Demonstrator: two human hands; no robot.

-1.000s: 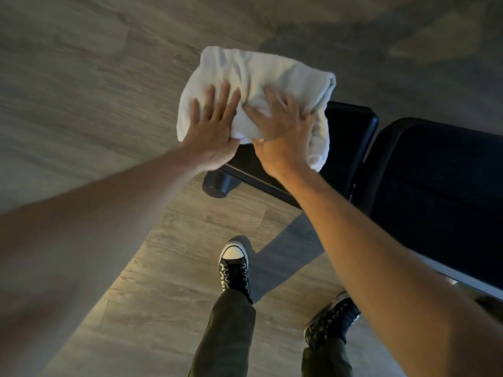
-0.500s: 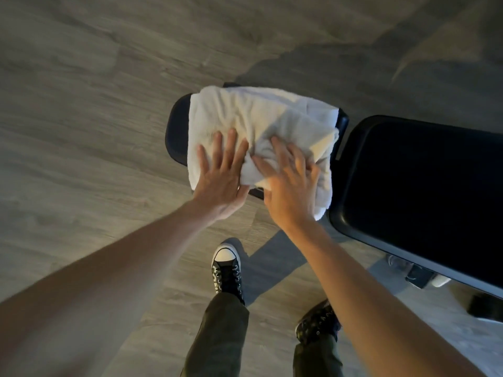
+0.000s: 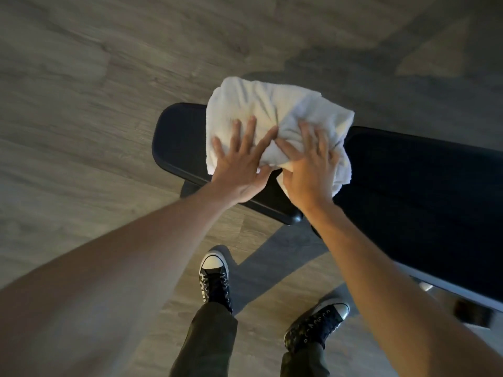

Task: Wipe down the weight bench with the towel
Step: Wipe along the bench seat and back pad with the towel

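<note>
Grip: L hand (image 3: 239, 170) + R hand (image 3: 310, 170) flat, fingers spread | towel (image 3: 272, 110) white, rumpled | bench (image 3: 179, 137) black

Both forearms are bare, with no sleeves, and the left hand (image 3: 239, 170) and right hand (image 3: 310, 170) carry no gloves. The trousers (image 3: 209, 341) are dark olive. The black high-top sneakers (image 3: 215, 281) have white toe caps, white soles and black laces.
</note>
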